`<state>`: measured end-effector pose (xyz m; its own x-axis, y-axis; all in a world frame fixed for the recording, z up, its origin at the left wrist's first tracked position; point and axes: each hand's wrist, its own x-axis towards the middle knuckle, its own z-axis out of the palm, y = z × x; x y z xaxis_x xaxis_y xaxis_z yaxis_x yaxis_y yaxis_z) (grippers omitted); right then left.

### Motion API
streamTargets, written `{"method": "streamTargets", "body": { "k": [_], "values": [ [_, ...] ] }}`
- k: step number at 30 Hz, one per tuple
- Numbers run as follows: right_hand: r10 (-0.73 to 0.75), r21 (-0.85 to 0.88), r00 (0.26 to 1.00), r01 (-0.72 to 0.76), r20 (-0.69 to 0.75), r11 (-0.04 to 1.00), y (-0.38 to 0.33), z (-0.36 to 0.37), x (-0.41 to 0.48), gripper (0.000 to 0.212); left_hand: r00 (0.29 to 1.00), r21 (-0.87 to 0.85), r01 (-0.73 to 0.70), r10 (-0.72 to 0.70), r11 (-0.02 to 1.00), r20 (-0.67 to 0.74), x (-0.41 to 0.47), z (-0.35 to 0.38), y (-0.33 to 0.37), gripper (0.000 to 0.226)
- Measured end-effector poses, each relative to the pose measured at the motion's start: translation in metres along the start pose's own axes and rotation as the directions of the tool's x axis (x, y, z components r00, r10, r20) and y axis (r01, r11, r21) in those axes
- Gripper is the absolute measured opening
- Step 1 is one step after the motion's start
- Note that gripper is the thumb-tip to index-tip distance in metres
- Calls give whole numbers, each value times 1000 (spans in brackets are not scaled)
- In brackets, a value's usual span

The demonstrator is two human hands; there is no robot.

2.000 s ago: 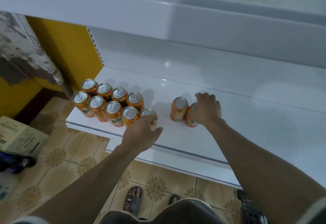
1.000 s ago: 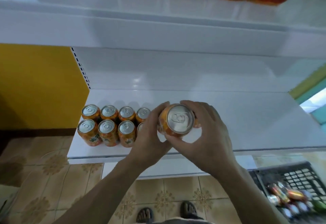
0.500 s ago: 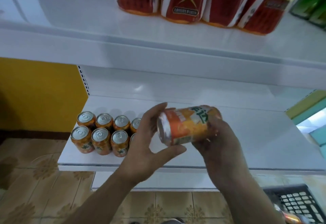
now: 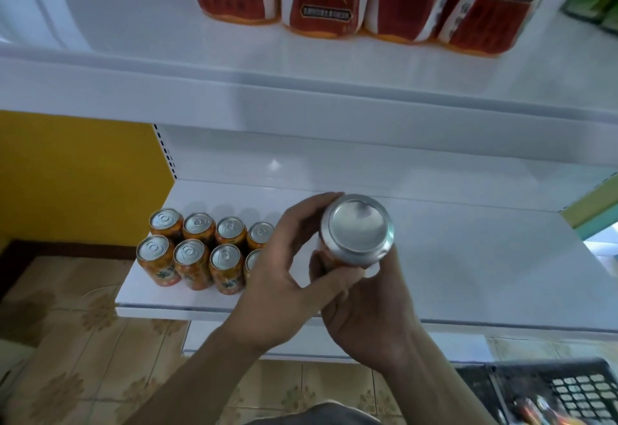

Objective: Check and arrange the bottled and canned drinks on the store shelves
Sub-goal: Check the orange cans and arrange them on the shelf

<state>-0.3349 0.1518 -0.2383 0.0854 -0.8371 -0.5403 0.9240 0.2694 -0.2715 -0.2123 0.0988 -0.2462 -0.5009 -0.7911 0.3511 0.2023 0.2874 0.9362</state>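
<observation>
orange can [image 4: 357, 229], sideways a moment ago, now shows its bare base to the camera. left hand [image 4: 284, 277] and right hand [image 4: 368, 317] both grasp it above the lower shelf's [image 4: 468, 274] front edge, right of the shelved cans [image 4: 194, 250]; likely a base check before placing.

Single wide-angle view, worn on the head, facing the store shelving and tilted down. Close in on the left hand [image 4: 277, 294] and right hand [image 4: 374, 324] at centre, orange drink can [image 4: 357, 234] between them nearest the lens. Lower shelf [image 4: 485, 274] beneath, upper shelf [image 4: 150, 33] across the top (edges bowed by the lens), tiled floor [image 4: 83, 357] along the bottom.
</observation>
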Motion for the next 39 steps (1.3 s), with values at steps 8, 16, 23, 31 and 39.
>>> {"method": "streamTargets", "body": {
  "k": [8, 16, 23, 31, 39],
  "values": [
    [-196, -357, 977, 213, 84, 909, -5, -15, 1, 63, 996, -82, 38, -44, 996, -80, 5, -1, 3, 72],
    [-464, -471, 852, 521, 242, 712, -11, -32, 8, 95, 968, -262, 105, -159, 959, -193, 9, 4, 5, 76],
    [-472, -645, 844, 511, 253, 568, -8, -34, 2, 84, 960, -253, 164, -213, 953, -179, 19, 4, 15, 44],
    [-486, -605, 863, 462, 139, 648, -18, -31, -1, 94, 961, -303, 256, -277, 918, -27, 12, 4, 6, 60],
    [-588, -669, 784, 547, 199, 503, -13, -28, 2, 67, 912, -270, 333, -381, 903, -151, 12, 6, 4, 52]
  ]
}}
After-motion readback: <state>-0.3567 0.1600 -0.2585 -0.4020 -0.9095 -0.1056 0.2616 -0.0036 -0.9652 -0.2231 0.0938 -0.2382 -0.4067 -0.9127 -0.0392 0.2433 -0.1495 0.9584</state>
